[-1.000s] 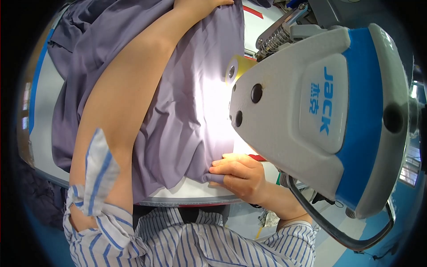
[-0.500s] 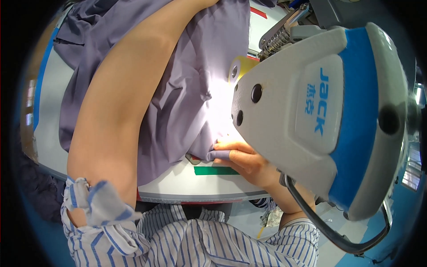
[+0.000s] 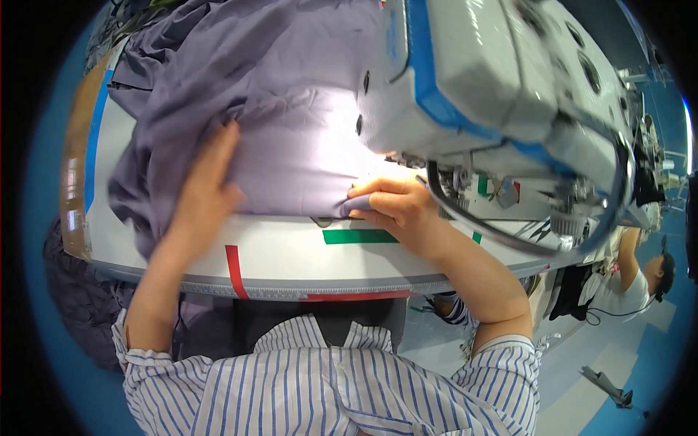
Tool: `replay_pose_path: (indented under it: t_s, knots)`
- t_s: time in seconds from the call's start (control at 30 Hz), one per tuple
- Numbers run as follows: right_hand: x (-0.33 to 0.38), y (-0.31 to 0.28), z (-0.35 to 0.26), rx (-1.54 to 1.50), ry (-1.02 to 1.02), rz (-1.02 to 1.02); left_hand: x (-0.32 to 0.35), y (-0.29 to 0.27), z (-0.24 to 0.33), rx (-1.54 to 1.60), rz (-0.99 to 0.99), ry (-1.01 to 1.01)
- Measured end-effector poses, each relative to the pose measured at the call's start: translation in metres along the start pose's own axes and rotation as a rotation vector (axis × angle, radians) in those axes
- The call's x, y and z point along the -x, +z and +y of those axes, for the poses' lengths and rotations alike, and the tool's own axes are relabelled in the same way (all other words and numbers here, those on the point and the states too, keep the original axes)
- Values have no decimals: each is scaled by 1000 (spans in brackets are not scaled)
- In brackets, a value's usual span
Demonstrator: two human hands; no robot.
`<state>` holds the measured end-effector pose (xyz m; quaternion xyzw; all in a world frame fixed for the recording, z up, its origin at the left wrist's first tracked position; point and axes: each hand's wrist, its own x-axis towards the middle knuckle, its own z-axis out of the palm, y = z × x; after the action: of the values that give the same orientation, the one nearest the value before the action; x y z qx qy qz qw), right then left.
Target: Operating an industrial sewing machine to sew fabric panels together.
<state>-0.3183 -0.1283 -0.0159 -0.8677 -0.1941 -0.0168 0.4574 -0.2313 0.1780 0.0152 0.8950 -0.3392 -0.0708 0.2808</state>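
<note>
Head view: purple fabric spread across the white table, under the sewing machine.
Left hand: flat, fingers together, pressing the cloth.
Right hand: pinching the fabric's edge beside the needle.

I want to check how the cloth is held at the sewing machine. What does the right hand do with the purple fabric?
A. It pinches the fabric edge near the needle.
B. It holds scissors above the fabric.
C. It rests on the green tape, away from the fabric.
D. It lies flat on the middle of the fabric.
A: the right hand grips the near edge of the purple fabric just below the sewing machine head, while the left hand lies flat on the cloth.
</note>
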Motion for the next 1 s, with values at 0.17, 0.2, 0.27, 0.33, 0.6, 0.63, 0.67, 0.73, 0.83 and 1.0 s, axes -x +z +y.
replay_pose_path:
  t_s: [0.17, 0.2, 0.27, 0.33, 0.6, 0.63, 0.67, 0.73, 0.83, 1.0]
  knots:
    - [-1, -11, 4, 125, 30, 4, -51, 20, 66, 61, -39, 303]
    - [-5, -15, -2, 113, 0, 13, -58, 27, 76, 146, -174, 215]
    - [11, -5, 5, 78, 65, 81, -74, 59, 74, 132, -268, 267]
    - [37, -14, -12, 495, -318, 286, -61, 71, 70, -18, -226, 362]
    - [198, -159, 19, 1119, 482, 575, -44, 63, 74, -186, -234, 507]
    - [199, -168, 24, 1079, 464, 536, -43, 61, 75, -193, -225, 492]
    - [200, -179, 26, 1020, 431, 515, -45, 60, 76, -198, -228, 511]
    - [187, -196, 23, 1165, 286, 382, -46, 58, 75, -231, -223, 522]
    - [181, -180, 18, 1156, 153, 316, -45, 60, 72, -166, -234, 512]
    - [194, -158, 26, 1081, 398, 576, -42, 60, 71, -198, -176, 509]
